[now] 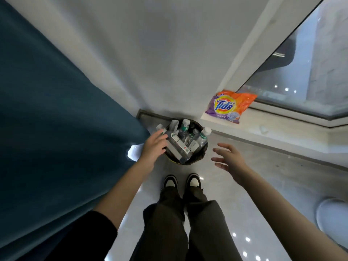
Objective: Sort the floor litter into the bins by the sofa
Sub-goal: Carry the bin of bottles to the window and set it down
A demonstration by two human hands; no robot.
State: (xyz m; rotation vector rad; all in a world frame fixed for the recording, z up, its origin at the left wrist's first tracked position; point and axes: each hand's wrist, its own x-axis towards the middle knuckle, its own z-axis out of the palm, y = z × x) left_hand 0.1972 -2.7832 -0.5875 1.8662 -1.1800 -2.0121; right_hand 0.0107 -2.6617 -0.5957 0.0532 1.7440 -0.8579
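A round bin [197, 157] with a dark liner stands on the floor against the wall, just ahead of my feet. It is crammed with plastic bottles [204, 135] and white cartons [178, 143] that stick out above the rim. My left hand [153, 145] reaches over the bin's left edge, its fingers resting against a small white box [161, 128] at the rim; whether they curl round it is hidden. To the right of the bin my right hand [228, 159] hovers with fingers spread and holds nothing.
A dark blue sofa [47, 119] fills the left side, with a white scrap [134, 152] at its foot. An orange and purple Tide bag [228, 106] lies on the window ledge at the right. A white round object [333, 217] sits at the right edge. My shoes [181, 181] stand on glossy tiles.
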